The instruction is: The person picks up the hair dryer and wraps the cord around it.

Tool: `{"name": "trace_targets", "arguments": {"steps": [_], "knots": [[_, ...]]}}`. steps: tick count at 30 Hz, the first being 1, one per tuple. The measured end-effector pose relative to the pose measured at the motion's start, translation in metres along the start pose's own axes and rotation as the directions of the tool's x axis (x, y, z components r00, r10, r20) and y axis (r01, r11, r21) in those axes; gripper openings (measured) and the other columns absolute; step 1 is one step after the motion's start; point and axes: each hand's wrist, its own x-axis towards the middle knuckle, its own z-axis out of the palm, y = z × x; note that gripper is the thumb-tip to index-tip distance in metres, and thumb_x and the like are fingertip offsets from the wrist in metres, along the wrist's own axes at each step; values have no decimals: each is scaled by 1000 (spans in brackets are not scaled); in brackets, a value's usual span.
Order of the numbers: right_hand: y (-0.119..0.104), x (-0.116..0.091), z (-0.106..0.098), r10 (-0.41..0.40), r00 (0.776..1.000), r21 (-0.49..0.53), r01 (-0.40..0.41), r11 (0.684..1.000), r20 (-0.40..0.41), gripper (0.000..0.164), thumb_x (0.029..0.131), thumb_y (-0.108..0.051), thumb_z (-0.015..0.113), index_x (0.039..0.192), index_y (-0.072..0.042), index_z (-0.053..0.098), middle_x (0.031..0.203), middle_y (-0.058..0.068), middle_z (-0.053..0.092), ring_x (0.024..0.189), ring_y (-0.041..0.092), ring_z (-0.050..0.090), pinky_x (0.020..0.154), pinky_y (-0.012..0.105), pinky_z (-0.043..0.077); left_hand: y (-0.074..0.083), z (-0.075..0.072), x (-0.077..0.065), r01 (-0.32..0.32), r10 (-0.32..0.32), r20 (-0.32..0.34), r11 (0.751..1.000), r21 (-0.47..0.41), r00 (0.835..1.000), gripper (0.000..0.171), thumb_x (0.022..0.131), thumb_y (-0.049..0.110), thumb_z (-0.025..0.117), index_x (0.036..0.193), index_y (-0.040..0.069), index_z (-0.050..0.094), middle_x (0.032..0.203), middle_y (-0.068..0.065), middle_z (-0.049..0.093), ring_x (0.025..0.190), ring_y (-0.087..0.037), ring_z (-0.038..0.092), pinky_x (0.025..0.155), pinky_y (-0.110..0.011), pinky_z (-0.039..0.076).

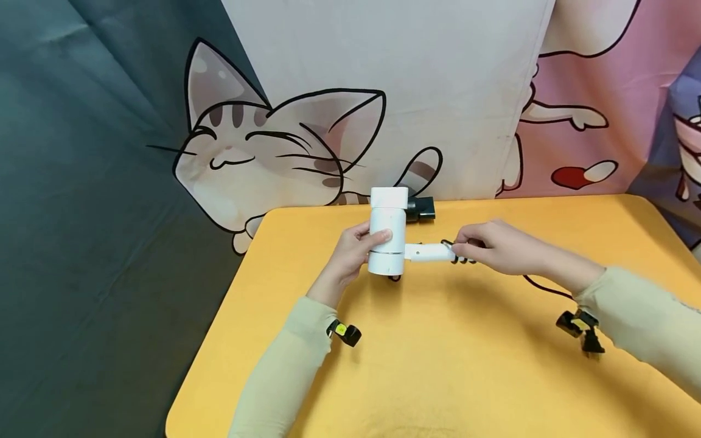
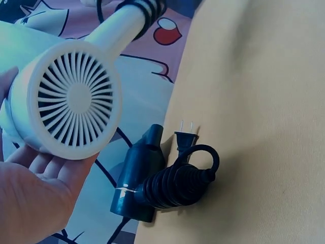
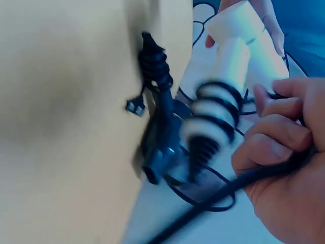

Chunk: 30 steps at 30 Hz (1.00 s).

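A white hair dryer (image 1: 387, 226) is held above the table by my left hand (image 1: 348, 254), whose thumb and fingers wrap its barrel. Its handle (image 1: 429, 252) points right. In the left wrist view, the slotted round grille (image 2: 78, 99) faces the camera. Black cord coils (image 3: 219, 104) circle the handle's lower part in the right wrist view. My right hand (image 1: 495, 246) is beside the handle's end, its curled fingers gripping the black power cord (image 3: 203, 206). More of that cord trails below the right wrist in the head view.
On the yellow table (image 1: 416, 365), a black hair dryer (image 1: 420, 209) lies at the back edge. Its own cord (image 2: 175, 185) is wound around its handle, with the two-pin plug (image 2: 186, 140) sticking out. Behind the table hangs a cartoon-cat cloth (image 1: 449, 73).
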Motion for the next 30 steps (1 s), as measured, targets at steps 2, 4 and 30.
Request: {"name": "trace_targets", "arguments": {"steps": [2, 4, 30], "knots": [[1, -6, 5, 14, 999, 38, -13, 999, -40, 13, 107, -17, 66, 97, -19, 73, 69, -14, 46, 56, 2, 34, 53, 25, 32, 0, 1, 1, -11, 10, -29, 1000, -11, 1000, 46, 102, 19, 74, 144, 2, 65, 127, -22, 74, 103, -26, 74, 83, -40, 64], [1, -12, 11, 26, 997, 73, -21, 997, -72, 14, 109, -16, 63, 98, -18, 73, 66, -13, 41, 55, 2, 33, 54, 25, 31, 0, 2, 2, -23, 22, -60, 999, -26, 998, 46, 101, 19, 75, 143, 2, 66, 127, -22, 74, 103, -26, 74, 84, -41, 64], [23, -22, 71, 103, 995, 661, -85, 745, 12, 37, 116, -13, 46, 138, 11, 61, 106, 9, 79, 91, 35, 77, 82, 41, 65, 12, 4, -1, -87, 66, -116, 979, -183, 991, 48, 101, 15, 70, 144, -4, 62, 121, -16, 70, 98, -22, 70, 77, -35, 63]]}}
